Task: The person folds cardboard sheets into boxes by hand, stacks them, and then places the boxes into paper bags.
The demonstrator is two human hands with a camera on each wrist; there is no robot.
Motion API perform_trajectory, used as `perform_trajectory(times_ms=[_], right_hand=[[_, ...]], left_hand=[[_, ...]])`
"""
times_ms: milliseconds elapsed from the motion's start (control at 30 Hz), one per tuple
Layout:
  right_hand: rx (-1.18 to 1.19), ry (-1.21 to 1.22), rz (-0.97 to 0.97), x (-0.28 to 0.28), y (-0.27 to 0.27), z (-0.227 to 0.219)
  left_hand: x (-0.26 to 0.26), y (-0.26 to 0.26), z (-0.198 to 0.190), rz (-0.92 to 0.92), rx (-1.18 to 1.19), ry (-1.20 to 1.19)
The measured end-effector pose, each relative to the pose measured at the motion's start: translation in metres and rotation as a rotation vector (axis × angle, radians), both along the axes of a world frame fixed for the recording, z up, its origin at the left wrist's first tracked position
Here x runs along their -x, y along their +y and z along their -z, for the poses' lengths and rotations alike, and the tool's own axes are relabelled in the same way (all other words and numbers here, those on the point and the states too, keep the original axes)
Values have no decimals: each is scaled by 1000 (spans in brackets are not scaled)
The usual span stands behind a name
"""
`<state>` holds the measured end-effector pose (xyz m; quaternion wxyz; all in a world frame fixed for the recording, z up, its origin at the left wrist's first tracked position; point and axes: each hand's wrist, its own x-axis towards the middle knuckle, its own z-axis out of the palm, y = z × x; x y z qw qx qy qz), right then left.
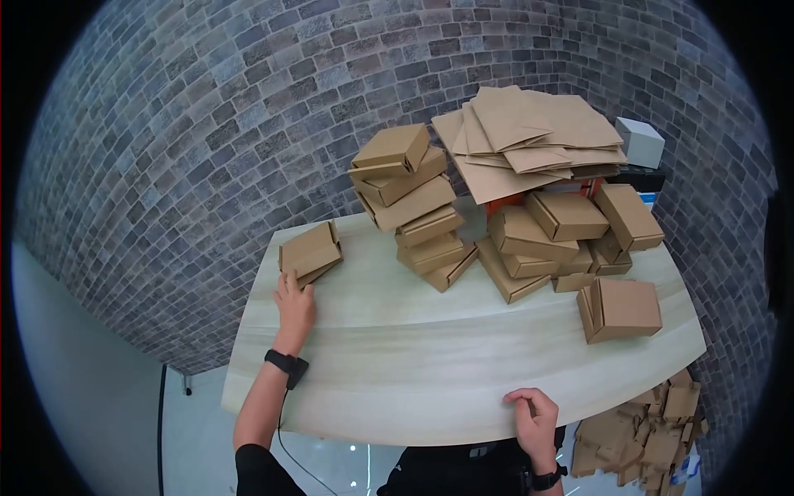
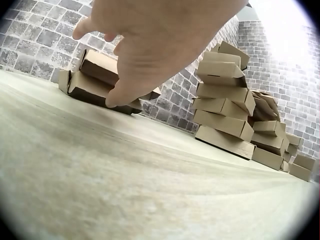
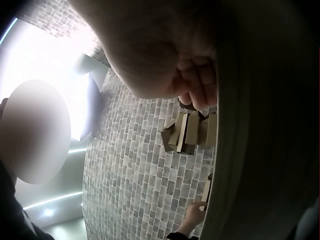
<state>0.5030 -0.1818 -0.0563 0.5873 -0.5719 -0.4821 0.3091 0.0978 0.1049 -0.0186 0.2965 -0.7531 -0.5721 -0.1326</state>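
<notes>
At the table's left side, a small brown cardboard box (image 1: 309, 250) lies with its lid side slightly raised. My left hand (image 1: 296, 310) reaches its near edge, fingertips touching or just over it. In the left wrist view the hand (image 2: 150, 55) has its thumb and fingers spread in front of the box (image 2: 92, 87), partly hiding it. My right hand (image 1: 536, 420) is at the table's front edge with loosely bent fingers and nothing in it; the right wrist view shows the same hand (image 3: 165, 65) from below, its fingers partly hidden by the table edge.
A tall stack of boxes (image 1: 426, 221) stands at the back middle. Flat cardboard sheets (image 1: 529, 136) lie behind a pile of boxes (image 1: 523, 236) on the right. One separate box (image 1: 627, 309) sits near the right edge. Cardboard pieces (image 1: 637, 434) lie on the floor. A cable hangs by the left wrist.
</notes>
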Motion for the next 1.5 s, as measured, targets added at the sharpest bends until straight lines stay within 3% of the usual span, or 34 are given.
perform_trajectory(times_ms=[200,300,367,467,700,833,900,933,967,1000,1033,1100,1133,1233,1300,1367,1400,1467,1500], right_hand=[[18,-59,-23,1,2,-4],[27,-83,-23,3,1,-5],[11,-38,43,5,2,0],[-2,-18,53,6,1,0],[37,3,50,8,3,-3],[60,4,-13,1,0,-5],[117,122,-48,3,4,-7],[121,118,-56,5,10,-10],[151,16,-138,6,20,-15],[176,-90,-225,9,33,-24],[175,-104,-243,20,50,-40],[135,-425,-441,56,91,-82],[125,-428,-533,75,115,-94],[213,-389,-666,130,202,-108],[7,-413,-522,153,284,-61],[-35,-384,-302,178,355,-31],[-60,-397,-324,197,405,-13],[166,-133,-149,210,461,23],[177,-129,-166,218,470,27]], left_hand=[[1,32,-22,155,32,-354],[-15,47,-34,209,15,-220],[-22,61,-34,146,82,-97],[11,119,-4,117,175,-169],[-5,94,-36,-67,275,11],[21,94,-52,-16,326,-32],[74,126,-38,182,106,-485],[86,126,-38,174,107,-489],[101,123,-36,70,173,-858],[115,119,-33,-44,227,-1230],[124,114,-28,-59,214,-1244],[127,104,-11,-118,378,-1684],[126,103,-4,-135,462,-1904],[124,109,12,-25,430,-1923],[123,113,17,92,396,-1914],[123,135,48,186,323,-1872],[135,152,57,264,249,-1817],[124,151,59,175,158,-1741],[118,146,51,152,154,-1739]])
